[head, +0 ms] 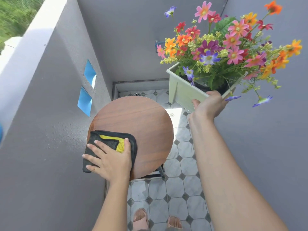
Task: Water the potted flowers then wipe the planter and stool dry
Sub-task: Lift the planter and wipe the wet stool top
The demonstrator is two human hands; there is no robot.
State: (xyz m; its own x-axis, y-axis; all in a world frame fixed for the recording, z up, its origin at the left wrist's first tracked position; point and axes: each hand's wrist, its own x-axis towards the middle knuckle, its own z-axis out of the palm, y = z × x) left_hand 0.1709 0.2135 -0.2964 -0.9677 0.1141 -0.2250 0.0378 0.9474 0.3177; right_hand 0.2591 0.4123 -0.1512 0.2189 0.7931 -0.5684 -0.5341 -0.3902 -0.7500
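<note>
Pressing the cloth onto the stool under flat, spread left hand fingers; clamping the planter rim in right hand fingers, aloft. Likely tipping from one-handed corner grip, spilling water.

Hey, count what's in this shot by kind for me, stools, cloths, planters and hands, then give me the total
stool: 1
cloth: 1
planter: 1
hands: 2, left hand and right hand
Total: 5

Nothing for you to read here, no lettering on the planter, none on the stool, no tag legible on the cloth
</note>
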